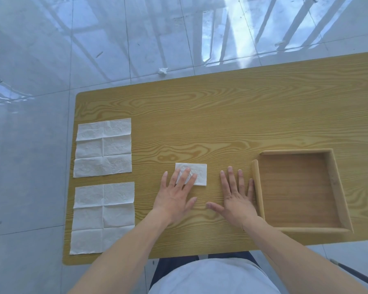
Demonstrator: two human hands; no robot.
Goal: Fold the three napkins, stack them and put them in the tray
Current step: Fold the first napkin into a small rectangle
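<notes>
A small folded white napkin [197, 172] lies on the wooden table [200, 124] near the middle front. My left hand [174, 198] lies flat with its fingertips spread on the napkin's left part. Flat on the bare table to the right rests my right hand [236, 198], fingers apart, holding nothing, its little finger close to the tray's left wall. The empty wooden tray [258, 187] stands at the right front. Two unfolded white napkins lie at the table's left edge, one farther away [103, 147] and one nearer to me [103, 217].
The table's left and front edges are close to the napkins and my arms. A crumpled white scrap [163, 71] lies on the shiny tiled floor beyond the table. A dark bar [357, 274] shows at the lower right.
</notes>
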